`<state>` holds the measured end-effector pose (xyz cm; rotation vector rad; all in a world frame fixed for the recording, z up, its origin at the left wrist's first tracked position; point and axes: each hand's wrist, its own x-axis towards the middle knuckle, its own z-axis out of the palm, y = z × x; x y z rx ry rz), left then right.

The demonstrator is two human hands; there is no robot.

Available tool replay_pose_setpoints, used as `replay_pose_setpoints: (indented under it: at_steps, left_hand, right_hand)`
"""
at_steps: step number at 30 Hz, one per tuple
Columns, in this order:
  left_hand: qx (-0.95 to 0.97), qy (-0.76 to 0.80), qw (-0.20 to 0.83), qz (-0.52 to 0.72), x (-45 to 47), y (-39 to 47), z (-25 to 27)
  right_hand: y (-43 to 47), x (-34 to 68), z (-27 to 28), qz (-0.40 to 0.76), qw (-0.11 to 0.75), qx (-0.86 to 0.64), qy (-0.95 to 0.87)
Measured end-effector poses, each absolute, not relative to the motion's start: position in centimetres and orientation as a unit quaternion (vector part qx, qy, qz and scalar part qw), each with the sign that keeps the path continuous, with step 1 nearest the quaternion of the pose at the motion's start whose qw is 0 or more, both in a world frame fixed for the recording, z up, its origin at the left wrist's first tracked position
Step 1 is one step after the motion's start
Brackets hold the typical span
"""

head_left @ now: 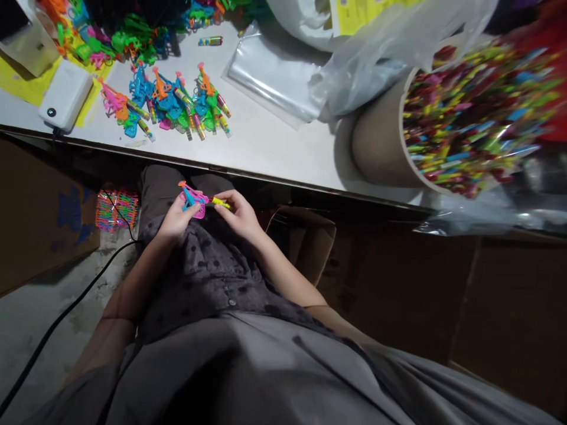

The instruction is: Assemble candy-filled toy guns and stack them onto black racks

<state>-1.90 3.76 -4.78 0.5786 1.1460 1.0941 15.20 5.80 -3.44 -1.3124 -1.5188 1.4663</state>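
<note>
Above my lap, my left hand is closed around a small pink and blue plastic toy with an orange tip. My right hand pinches a small yellow tube, whose dark red end meets the toy's right side. Whether the tube is inside the toy or only touching it, I cannot tell. On the table beyond my hands lies a row of similar toys in blue, orange and pink, with striped tubes at their near ends.
A tub full of colourful tubes lies tilted at the right of the white table. Clear plastic bags are behind. At left are a white device, a toy heap and a black cable. An open carton stands below.
</note>
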Motion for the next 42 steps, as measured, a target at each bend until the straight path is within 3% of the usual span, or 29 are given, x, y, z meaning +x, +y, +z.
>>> replay_pose_setpoints:
  at_steps: [22, 31, 42]
  left_hand:
    - [0.239, 0.519, 0.635, 0.519, -1.3, 4.0, -4.7]
    - [0.257, 0.561, 0.576, 0.537, -0.4, 3.5, -5.0]
    - [0.417, 0.597, 0.524, 0.442, -2.7, 7.0, -5.2]
  right_hand:
    - [4.8, 14.0, -4.2, 0.492, 0.381, -0.507, -0.597]
    - [4.4, 14.2, -3.9, 0.438, 0.39, -0.477, -0.654]
    - [8.3, 13.2, -6.3, 0.509, 0.375, -0.475, -0.612]
